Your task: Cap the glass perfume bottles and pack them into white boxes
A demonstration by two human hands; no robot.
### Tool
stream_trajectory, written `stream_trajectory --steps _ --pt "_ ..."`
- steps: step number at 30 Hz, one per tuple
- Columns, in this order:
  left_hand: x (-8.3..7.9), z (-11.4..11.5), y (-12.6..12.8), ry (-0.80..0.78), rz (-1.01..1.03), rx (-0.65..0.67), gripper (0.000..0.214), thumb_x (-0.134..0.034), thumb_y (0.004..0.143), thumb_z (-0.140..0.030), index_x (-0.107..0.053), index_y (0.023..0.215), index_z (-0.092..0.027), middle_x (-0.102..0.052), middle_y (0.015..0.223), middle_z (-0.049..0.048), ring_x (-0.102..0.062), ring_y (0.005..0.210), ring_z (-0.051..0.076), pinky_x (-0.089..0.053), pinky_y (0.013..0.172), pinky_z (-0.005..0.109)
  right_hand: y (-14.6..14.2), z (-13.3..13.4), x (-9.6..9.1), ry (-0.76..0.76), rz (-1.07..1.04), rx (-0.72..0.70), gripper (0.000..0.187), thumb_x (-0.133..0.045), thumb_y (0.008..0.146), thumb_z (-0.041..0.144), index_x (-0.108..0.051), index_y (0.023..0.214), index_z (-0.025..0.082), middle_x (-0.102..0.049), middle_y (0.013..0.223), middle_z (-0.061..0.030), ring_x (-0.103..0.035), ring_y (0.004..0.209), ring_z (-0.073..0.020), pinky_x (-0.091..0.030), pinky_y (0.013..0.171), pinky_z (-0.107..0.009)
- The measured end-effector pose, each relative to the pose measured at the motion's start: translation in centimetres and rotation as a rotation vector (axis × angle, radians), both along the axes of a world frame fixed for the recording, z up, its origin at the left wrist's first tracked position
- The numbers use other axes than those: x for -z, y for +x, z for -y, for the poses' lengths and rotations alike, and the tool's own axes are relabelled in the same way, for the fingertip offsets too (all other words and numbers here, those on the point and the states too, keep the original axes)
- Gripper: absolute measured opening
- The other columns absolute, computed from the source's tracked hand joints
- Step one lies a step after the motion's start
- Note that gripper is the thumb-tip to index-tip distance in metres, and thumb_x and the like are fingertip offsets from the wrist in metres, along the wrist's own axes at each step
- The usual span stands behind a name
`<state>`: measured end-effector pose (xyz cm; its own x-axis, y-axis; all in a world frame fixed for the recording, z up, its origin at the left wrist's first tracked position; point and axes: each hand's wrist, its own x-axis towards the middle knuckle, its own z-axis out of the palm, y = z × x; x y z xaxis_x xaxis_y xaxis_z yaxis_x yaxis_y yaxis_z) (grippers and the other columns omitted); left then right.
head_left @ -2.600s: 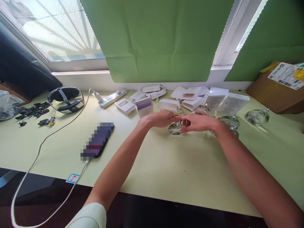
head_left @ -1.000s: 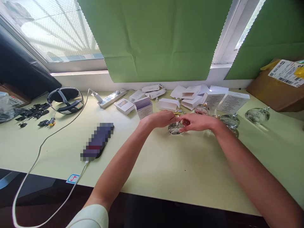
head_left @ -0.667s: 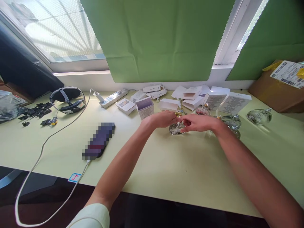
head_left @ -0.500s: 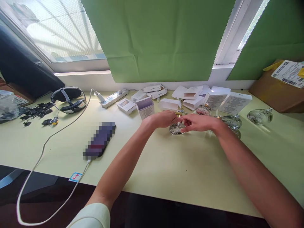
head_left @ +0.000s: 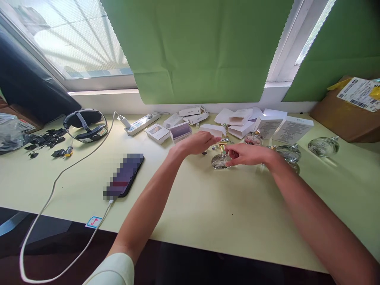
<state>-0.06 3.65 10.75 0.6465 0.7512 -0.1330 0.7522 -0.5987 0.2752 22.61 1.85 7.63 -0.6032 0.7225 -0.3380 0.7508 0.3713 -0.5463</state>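
A round clear glass perfume bottle (head_left: 219, 162) with a gold neck (head_left: 222, 147) stands on the table in front of me. My right hand (head_left: 245, 153) holds it from the right, thumb against the glass and index finger by the neck. Just left of the neck, my left hand (head_left: 199, 143) is apart from the bottle, palm down, with its fingers stretched to the right and nothing visible in them. Small shiny metal parts (head_left: 214, 147) lie between the left hand and the bottle. An open carton (head_left: 181, 132) is behind my left hand, partly covered by it.
More glass bottles (head_left: 323, 146) and white cartons (head_left: 292, 130) stand to the right, with a brown cardboard box (head_left: 350, 113) beyond. On the left are a phone (head_left: 126, 176) on a white cable (head_left: 55, 186), a headset (head_left: 86, 124) and a power strip (head_left: 142, 123).
My left hand has moved off the bottle's neck to the left, uncovering the gold neck and the small metal parts. The right hand has stayed on the bottle.
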Motion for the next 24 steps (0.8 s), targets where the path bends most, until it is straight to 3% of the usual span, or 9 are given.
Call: stream_trajectory --steps 3,7,10,15,24 --pt "0.4 -1.0 -1.4 0.066 -0.073 -0.090 0.040 -0.030 0.101 -0.037 -0.061 0.113 -0.016 -0.064 0.120 0.0120 -0.056 0.114 0.023 -0.041 0.093 0.032 0.0 -0.1 0.2 0.005 0.004 -0.006 0.039 -0.062 0.077 0.058 -0.051 0.092 0.024 -0.059 0.087 -0.0020 -0.053 0.072 -0.0183 -0.034 0.060 -0.030" --pt "1.7 -1.6 -1.8 -0.049 -0.184 -0.101 0.036 -0.042 0.095 -0.027 -0.056 0.128 -0.019 -0.058 0.134 0.0113 -0.053 0.120 0.023 -0.043 0.095 0.032 0.0 -0.2 0.4 0.006 -0.011 -0.011 0.040 -0.062 0.077 0.059 -0.051 0.094 0.024 -0.060 0.088 -0.0023 -0.055 0.074 -0.0189 -0.035 0.060 -0.030" --pt "1.4 -1.6 -1.8 -0.078 -0.140 -0.021 0.035 -0.046 0.094 -0.027 -0.059 0.126 -0.023 -0.061 0.129 0.0077 -0.057 0.111 0.018 -0.045 0.090 0.027 0.0 -0.1 0.3 0.012 0.001 -0.006 0.039 -0.061 0.077 0.059 -0.051 0.093 0.024 -0.060 0.090 -0.0025 -0.056 0.075 -0.0195 -0.035 0.061 -0.030" --pt "-0.8 -0.8 -2.3 -0.282 0.051 0.178 0.028 -0.061 0.087 -0.029 -0.069 0.114 -0.027 -0.064 0.124 0.0018 -0.059 0.110 0.015 -0.045 0.085 0.022 0.0 0.0 0.1 0.003 -0.003 -0.018 0.041 -0.060 0.078 0.060 -0.051 0.093 0.024 -0.059 0.090 -0.0026 -0.055 0.076 -0.0197 -0.036 0.061 -0.030" --pt "-2.0 0.3 -2.1 -0.430 0.186 0.235 0.021 -0.067 0.085 -0.035 -0.074 0.103 -0.027 -0.068 0.120 0.0007 -0.064 0.104 0.015 -0.048 0.088 0.025 0.3 -0.1 0.1 -0.012 0.008 -0.018 0.043 -0.061 0.076 0.061 -0.052 0.095 0.024 -0.060 0.091 -0.0027 -0.055 0.077 -0.0196 -0.035 0.061 -0.029"
